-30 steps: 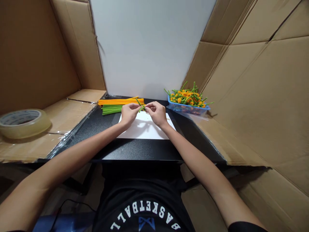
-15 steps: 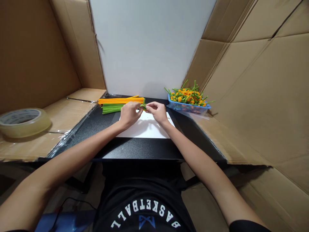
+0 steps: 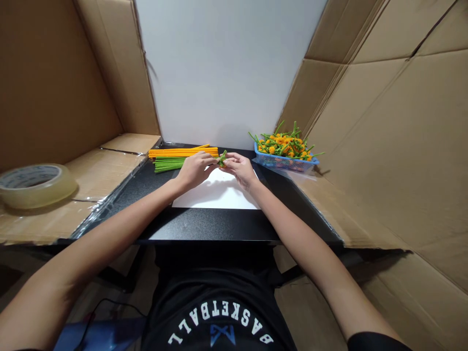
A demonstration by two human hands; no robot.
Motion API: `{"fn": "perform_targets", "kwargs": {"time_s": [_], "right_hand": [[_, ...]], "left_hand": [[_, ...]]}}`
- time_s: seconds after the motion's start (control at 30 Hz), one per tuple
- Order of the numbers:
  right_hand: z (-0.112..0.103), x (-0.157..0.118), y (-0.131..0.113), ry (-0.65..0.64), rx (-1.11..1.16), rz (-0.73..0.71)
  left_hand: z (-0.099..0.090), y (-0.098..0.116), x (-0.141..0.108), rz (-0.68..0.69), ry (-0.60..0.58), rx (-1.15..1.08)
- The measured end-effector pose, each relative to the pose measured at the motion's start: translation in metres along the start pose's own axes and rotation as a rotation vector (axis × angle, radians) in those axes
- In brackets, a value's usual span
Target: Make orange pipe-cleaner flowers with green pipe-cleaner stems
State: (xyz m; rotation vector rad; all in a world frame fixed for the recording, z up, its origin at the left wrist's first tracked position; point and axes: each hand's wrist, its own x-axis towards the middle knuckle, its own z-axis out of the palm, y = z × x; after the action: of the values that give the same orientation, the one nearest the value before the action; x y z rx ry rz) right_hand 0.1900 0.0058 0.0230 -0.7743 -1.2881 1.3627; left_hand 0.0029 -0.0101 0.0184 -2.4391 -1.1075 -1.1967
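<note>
Between my fingertips, above the white sheet (image 3: 215, 192), is a small pipe-cleaner flower (image 3: 222, 159) with green stems and a bit of orange showing underneath. My left hand (image 3: 197, 169) pinches it from the left side. From the right, my right hand (image 3: 239, 168) grips it with thumb and fingers, which partly cover it. Just beyond my left hand lie a bundle of orange pipe cleaners (image 3: 179, 153) and a bundle of green pipe cleaners (image 3: 168, 164), the green one partly hidden behind the hand.
A blue basket (image 3: 285, 162) heaped with orange and green pipe-cleaner flowers (image 3: 283, 142) stands at the back right. On the left cardboard ledge rests a wide roll of clear tape (image 3: 40, 187). Cardboard walls (image 3: 395, 122) flank the black table (image 3: 204, 226) on both sides.
The flower has turned in my fingers, so its green stem points up differently. Both hands have shifted slightly, and the white sheet has slid a little to the left.
</note>
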Motion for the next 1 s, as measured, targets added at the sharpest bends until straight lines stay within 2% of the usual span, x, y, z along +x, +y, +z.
{"fn": "perform_targets", "kwargs": {"time_s": [0.27, 0.53, 0.67, 0.9, 1.0], "right_hand": [[0.0, -0.001, 0.001, 0.002, 0.014, 0.034], [0.001, -0.003, -0.001, -0.055, 0.027, 0.021], [0.0, -0.001, 0.002, -0.087, 0.045, -0.022], [-0.002, 0.0, 0.002, -0.051, -0.003, -0.038], [-0.003, 0.0, 0.001, -0.052, 0.013, -0.023]], "left_hand": [[0.003, -0.005, -0.001, -0.035, -0.013, -0.104], [0.002, -0.004, -0.001, -0.067, -0.01, -0.135], [0.001, 0.0, 0.0, -0.156, 0.007, -0.258], [0.003, 0.012, -0.001, -0.384, 0.02, -0.494], [0.004, 0.011, -0.001, -0.404, 0.047, -0.511]]}}
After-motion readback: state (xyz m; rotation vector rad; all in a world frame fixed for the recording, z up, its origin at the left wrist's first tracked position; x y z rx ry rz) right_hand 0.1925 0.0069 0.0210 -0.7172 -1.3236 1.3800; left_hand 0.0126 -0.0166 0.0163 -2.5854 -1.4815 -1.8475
